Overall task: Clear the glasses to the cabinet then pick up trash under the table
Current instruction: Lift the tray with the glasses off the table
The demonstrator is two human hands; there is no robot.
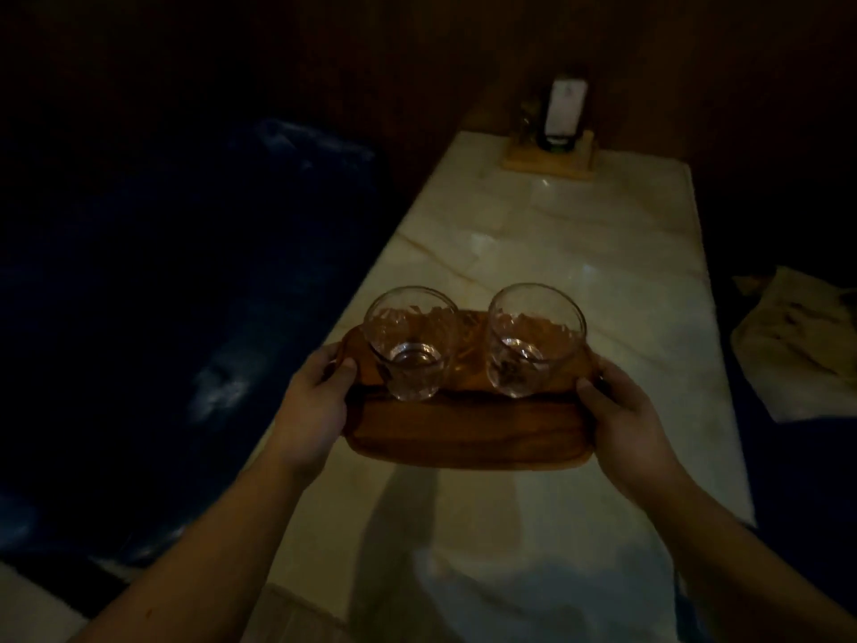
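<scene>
Two clear glasses stand upright side by side on a wooden tray [468, 433]: the left glass [410, 343] and the right glass [533, 338]. The tray is held over the pale marble table [579, 252], and its shadow falls on the tabletop below. My left hand [313, 410] grips the tray's left end, thumb on top. My right hand [626, 420] grips the right end the same way. The room is dim. Nothing under the table shows.
A dark blue padded seat [208, 294] runs along the table's left side. At the table's far end a wooden stand [552, 155] carries a white card and a small jar. A crumpled beige cloth or bag [797, 341] lies on the seat at right.
</scene>
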